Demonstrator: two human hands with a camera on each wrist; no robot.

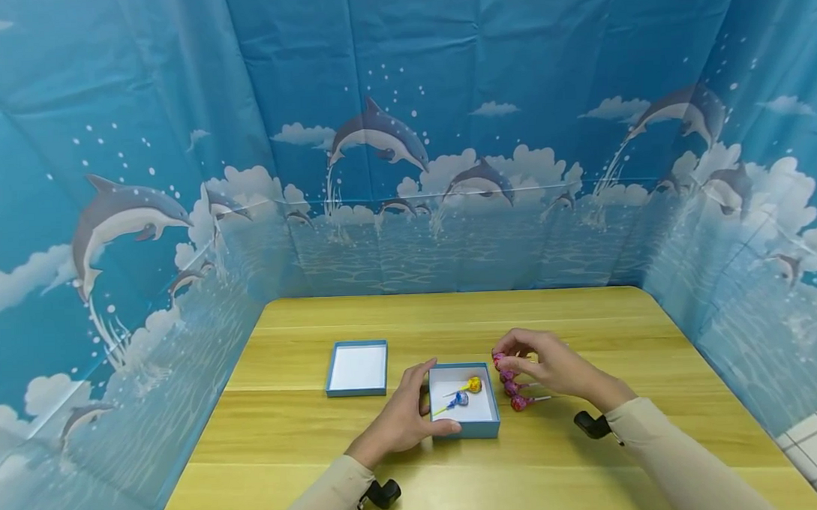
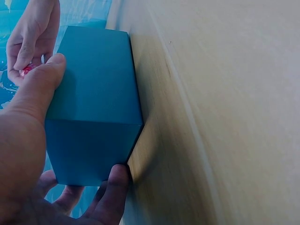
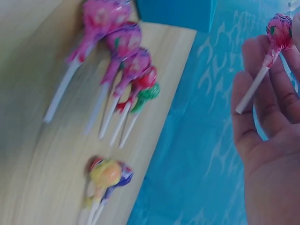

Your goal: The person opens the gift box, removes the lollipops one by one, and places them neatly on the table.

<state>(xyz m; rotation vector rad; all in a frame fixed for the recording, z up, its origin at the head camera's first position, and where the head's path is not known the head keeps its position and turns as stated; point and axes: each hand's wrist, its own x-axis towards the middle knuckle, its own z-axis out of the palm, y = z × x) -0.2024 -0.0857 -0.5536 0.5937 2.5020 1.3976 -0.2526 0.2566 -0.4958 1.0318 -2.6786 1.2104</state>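
A blue open-topped box [image 1: 478, 430] with a white inside stands on the table. In it lie a yellow lollipop [image 1: 475, 385] and a blue lollipop [image 1: 461, 398]. My left hand [image 1: 402, 419] grips the box at its left side, the thumb along the front wall and the fingers round the far side. Just right of the box, my right hand [image 1: 557, 364] pinches a pink-wrapped lollipop [image 3: 280, 35] by its head, the white stick hanging free. Below that hand, several pink lollipops [image 1: 519, 403] lie in a row, sticks pointing right.
Left of the box is a shallow blue lid [image 1: 358, 367], white side up. The right wrist view also shows a green lollipop [image 3: 149, 92], a red one [image 3: 148, 78] and a yellow one [image 3: 106, 173] on the wooden table [image 1: 300, 439]. A dolphin-print curtain [image 1: 408, 255] surrounds the table.
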